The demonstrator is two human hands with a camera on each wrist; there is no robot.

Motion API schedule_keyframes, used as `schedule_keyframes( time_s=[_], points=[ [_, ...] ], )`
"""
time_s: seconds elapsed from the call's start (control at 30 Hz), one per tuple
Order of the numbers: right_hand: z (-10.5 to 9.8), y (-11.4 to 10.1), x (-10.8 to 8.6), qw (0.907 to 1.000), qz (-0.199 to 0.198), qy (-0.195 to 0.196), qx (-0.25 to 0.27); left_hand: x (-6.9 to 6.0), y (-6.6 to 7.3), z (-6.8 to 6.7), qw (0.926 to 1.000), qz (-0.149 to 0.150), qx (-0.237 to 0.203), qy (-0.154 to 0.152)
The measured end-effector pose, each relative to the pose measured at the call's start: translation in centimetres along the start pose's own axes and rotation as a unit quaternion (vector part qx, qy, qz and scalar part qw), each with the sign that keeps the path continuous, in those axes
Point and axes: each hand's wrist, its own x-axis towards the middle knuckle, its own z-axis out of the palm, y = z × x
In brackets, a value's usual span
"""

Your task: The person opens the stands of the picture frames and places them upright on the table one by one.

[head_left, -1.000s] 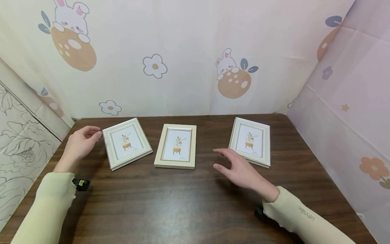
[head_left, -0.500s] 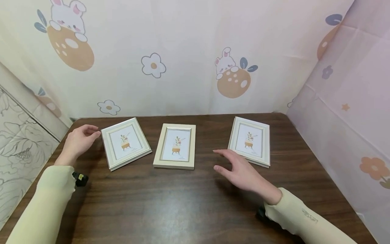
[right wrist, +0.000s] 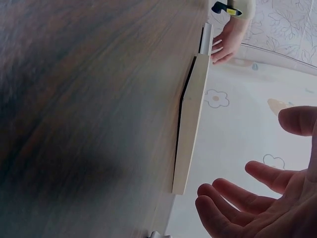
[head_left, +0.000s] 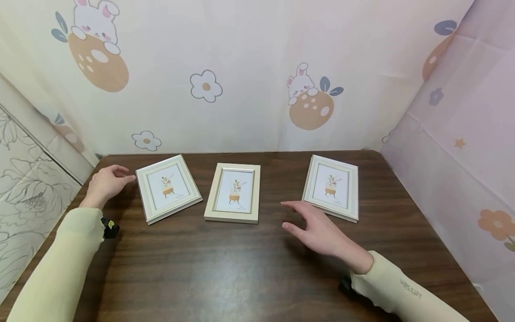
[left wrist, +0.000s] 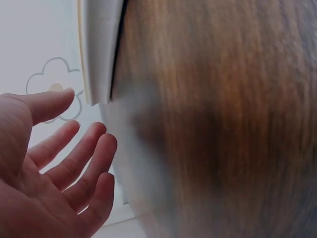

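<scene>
Three picture frames lie face up on the dark wooden table. The left white frame [head_left: 169, 189] is turned at an angle; the cream frame [head_left: 233, 193] lies in the middle; the right white frame [head_left: 331, 188] is slightly skewed. Each shows a potted-plant print. My left hand [head_left: 106, 184] is beside the left frame's outer edge, thumb tip very near it; whether they touch I cannot tell. Its fingers are loosely bent and hold nothing in the left wrist view. Over the table between the middle and right frames is my right hand [head_left: 322, 231], fingers spread, holding nothing, near the right frame's lower edge.
The brown table [head_left: 225, 268] extends toward me in front of the frames. Behind it hangs a pale curtain [head_left: 249, 112] printed with rabbits and flowers. Similar cloth [head_left: 454, 179] runs along the right side, and a flower-patterned panel [head_left: 28, 201] stands at the left.
The left forearm has shifted slightly, with the hand staying beside the left frame. My right hand has dropped slightly toward me. The frames keep their places on the table.
</scene>
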Motion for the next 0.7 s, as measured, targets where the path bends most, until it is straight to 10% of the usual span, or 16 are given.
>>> schedule_keyframes(
  time_s=[0.7],
  points=[
    [0.3, 0.0, -0.1, 1.0000, -0.004, 0.004, 0.000, 1.1, 0.9, 0.3, 0.9957, -0.048, -0.006, -0.078]
  ],
)
